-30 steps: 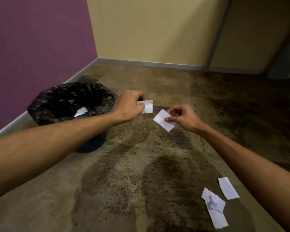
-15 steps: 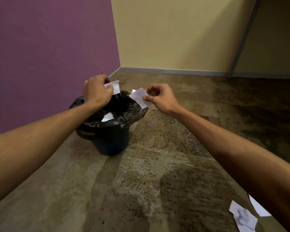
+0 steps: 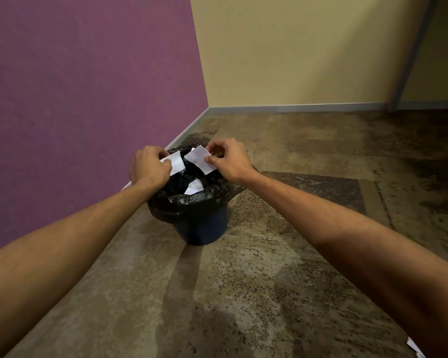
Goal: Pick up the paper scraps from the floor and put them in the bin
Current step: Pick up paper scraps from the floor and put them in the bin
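Note:
A dark blue bin (image 3: 202,229) lined with a black bag (image 3: 189,200) stands on the floor by the purple wall. My left hand (image 3: 149,169) pinches a white paper scrap (image 3: 177,162) over the bin's opening. My right hand (image 3: 228,160) pinches a second white scrap (image 3: 200,160) beside it, also above the opening. The two scraps nearly touch. Inside the bag lies another white scrap (image 3: 194,187).
More white scraps (image 3: 415,347) lie on the floor at the bottom right corner, partly behind my right forearm. The purple wall (image 3: 88,99) runs close along the bin's left; a yellow wall (image 3: 295,60) closes the far side. Mottled brown floor spreads to the right.
Both hands carried their scraps left and forward until they hang over the bin's opening, and drew closer together. The view swung left, so the floor scraps slid almost out of frame.

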A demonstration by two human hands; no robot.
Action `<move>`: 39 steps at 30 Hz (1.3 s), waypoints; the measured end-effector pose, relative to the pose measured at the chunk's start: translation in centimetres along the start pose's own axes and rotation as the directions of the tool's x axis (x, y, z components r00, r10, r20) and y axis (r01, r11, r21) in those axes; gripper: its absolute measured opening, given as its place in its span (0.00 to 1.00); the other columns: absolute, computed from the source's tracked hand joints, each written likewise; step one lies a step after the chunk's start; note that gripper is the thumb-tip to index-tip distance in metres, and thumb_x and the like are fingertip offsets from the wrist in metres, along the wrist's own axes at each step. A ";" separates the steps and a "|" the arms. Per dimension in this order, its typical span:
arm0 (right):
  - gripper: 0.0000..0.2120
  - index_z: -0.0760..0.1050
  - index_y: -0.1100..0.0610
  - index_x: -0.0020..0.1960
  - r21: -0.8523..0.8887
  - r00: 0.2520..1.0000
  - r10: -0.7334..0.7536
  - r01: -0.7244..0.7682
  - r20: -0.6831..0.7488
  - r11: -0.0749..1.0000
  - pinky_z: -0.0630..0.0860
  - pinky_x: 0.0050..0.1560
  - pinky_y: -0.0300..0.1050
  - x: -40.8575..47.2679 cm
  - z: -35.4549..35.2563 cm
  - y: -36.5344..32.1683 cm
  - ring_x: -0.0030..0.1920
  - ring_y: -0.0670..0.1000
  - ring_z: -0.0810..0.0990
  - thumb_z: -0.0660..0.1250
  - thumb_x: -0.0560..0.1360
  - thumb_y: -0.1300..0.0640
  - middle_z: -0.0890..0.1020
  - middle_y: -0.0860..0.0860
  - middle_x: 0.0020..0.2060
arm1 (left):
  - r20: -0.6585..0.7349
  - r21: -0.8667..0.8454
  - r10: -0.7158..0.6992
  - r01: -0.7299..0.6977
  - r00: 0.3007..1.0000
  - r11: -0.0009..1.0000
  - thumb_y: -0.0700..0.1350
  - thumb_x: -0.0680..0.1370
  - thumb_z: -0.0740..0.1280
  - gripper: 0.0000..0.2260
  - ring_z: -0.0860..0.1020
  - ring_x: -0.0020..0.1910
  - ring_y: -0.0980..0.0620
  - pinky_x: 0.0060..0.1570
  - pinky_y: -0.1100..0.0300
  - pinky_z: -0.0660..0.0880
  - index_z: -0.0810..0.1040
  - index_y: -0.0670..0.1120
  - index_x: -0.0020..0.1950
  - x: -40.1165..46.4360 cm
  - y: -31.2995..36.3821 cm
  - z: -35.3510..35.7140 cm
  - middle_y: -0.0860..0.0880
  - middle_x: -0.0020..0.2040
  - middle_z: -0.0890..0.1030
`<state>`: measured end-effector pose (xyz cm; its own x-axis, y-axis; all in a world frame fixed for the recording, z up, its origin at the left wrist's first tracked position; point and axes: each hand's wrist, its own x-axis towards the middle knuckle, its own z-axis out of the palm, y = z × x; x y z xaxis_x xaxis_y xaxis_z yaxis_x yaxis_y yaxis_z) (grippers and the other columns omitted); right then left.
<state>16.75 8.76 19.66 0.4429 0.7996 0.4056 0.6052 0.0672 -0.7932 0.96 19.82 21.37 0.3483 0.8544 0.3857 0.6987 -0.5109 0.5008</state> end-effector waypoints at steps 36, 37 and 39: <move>0.25 0.69 0.51 0.71 -0.657 0.970 0.232 -0.219 -0.069 0.721 0.72 0.59 0.46 -18.7 -21.7 12.1 0.62 0.51 0.77 0.67 0.75 0.48 0.75 0.50 0.66 | 0.369 -0.129 0.788 -0.812 0.493 0.569 0.57 0.77 0.62 0.26 0.73 0.64 0.46 0.61 0.51 0.67 0.69 0.44 0.71 -16.1 19.2 13.4 0.46 0.67 0.75; 0.25 0.69 0.52 0.71 -0.652 0.964 0.251 -0.244 -0.085 0.718 0.71 0.57 0.44 -19.5 -22.4 12.5 0.61 0.51 0.77 0.68 0.75 0.48 0.76 0.51 0.66 | 0.382 -0.144 0.794 -0.819 0.473 0.556 0.57 0.78 0.61 0.26 0.73 0.64 0.47 0.61 0.51 0.67 0.68 0.45 0.71 -16.8 19.5 13.8 0.46 0.67 0.75; 0.24 0.71 0.52 0.70 -0.636 0.947 0.294 -0.305 -0.127 0.709 0.69 0.55 0.42 -21.1 -24.0 13.4 0.60 0.50 0.77 0.69 0.75 0.50 0.78 0.51 0.63 | 0.408 -0.180 0.802 -0.823 0.436 0.539 0.57 0.78 0.61 0.26 0.74 0.63 0.47 0.61 0.52 0.67 0.68 0.45 0.72 -18.3 19.7 14.5 0.47 0.66 0.75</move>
<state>31.37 -21.55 11.41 0.6812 0.7017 0.2088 0.7146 -0.5755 -0.3977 17.43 -4.57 12.95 0.9673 0.0017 0.2536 -0.0224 -0.9955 0.0920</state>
